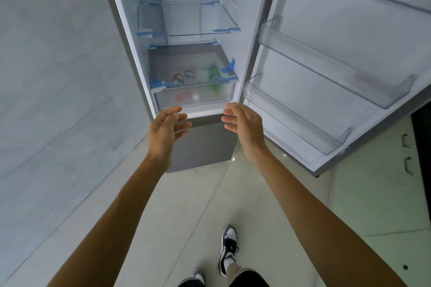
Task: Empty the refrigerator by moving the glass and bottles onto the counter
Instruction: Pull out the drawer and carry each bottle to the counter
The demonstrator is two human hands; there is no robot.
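The refrigerator (130, 37) stands open in front of me. Under its lowest glass shelf, the clear crisper drawer (163, 98) holds a green bottle (214, 72), two bottles with red-and-white caps (183, 76) and a pale glass-like item (202, 75), all blurred through the glass. My left hand (166, 130) and my right hand (242, 124) are stretched out side by side just below the drawer front, palms facing each other, fingers apart, holding nothing.
The fridge door (338, 58) swings open to the right, its clear door bins bare. A grey tiled wall (51, 77) runs along the left. Pale cabinets with metal handles (405, 154) sit at the right edge. My shoes (227, 248) are on the tiled floor.
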